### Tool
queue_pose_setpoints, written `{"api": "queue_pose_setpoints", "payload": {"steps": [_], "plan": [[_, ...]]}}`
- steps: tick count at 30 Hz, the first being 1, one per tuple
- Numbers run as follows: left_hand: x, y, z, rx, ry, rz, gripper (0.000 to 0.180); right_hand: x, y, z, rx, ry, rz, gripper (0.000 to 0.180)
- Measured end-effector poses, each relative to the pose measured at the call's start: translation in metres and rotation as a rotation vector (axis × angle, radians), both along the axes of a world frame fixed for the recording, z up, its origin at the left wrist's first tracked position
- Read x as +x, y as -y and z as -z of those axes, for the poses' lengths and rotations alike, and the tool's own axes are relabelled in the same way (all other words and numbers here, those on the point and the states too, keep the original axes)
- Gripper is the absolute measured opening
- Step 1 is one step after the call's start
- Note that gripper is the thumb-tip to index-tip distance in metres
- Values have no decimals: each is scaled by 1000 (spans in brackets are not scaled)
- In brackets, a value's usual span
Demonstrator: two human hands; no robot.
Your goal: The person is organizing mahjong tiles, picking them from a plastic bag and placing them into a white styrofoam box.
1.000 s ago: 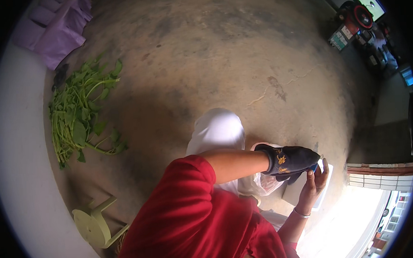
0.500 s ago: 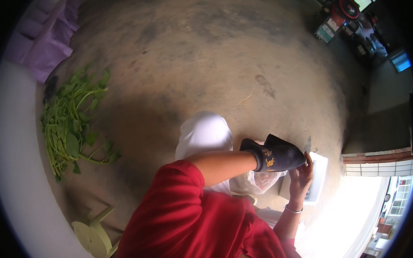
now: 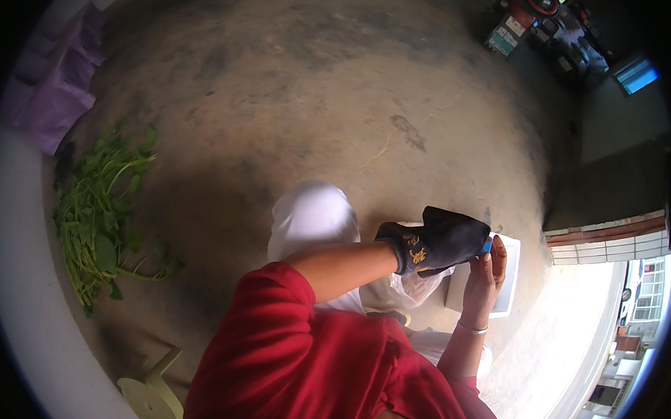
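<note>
Head view: my left hand (image 3: 446, 242) inside dark cloth (image 3: 420, 254), grip hidden.
My right hand (image 3: 485, 273) pinches a blue piece (image 3: 488, 244).

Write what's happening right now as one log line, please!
Left hand: hidden by black gold-patterned cloth | Right hand: fingers at small blue thing | Nearby: white box, plastic bag | Floor left: leafy greens

A wide head-worn fisheye looks down close over the red shirt (image 3: 281, 344) onto the floor (image 3: 288, 115).

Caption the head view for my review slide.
Dark, gold-marked cloth covers the left hand; the right hand is at its tip, beside a small blue piece.
</note>
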State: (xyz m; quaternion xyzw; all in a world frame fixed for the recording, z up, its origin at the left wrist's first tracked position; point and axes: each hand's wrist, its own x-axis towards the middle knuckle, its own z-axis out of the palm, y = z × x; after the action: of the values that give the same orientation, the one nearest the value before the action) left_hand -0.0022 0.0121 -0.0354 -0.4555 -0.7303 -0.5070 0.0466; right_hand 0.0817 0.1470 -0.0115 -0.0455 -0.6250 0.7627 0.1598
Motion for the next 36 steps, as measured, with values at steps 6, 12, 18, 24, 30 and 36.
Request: {"api": "queue_pose_setpoints", "payload": {"steps": [6,12,18,24,30,36], "plan": [[5,-8,-11,-631,-392,-268,6,4,-15,0,401,143,9,25],[10,14,13,407,408,174,29,-5,9,-12,1086,-35,34,33],[7,19,3,283,444,267,37,7,-6,-12,310,169,-59,26],[3,8,-3,188,790,337,39,7,-9,-3,-96,80,-123,26],[6,14,16,-217,-225,-37,14,7,1,-12,801,66,-39,23],[8,7,19,204,1051,325,31,3,-7,-5,211,103,-93,23]]}}
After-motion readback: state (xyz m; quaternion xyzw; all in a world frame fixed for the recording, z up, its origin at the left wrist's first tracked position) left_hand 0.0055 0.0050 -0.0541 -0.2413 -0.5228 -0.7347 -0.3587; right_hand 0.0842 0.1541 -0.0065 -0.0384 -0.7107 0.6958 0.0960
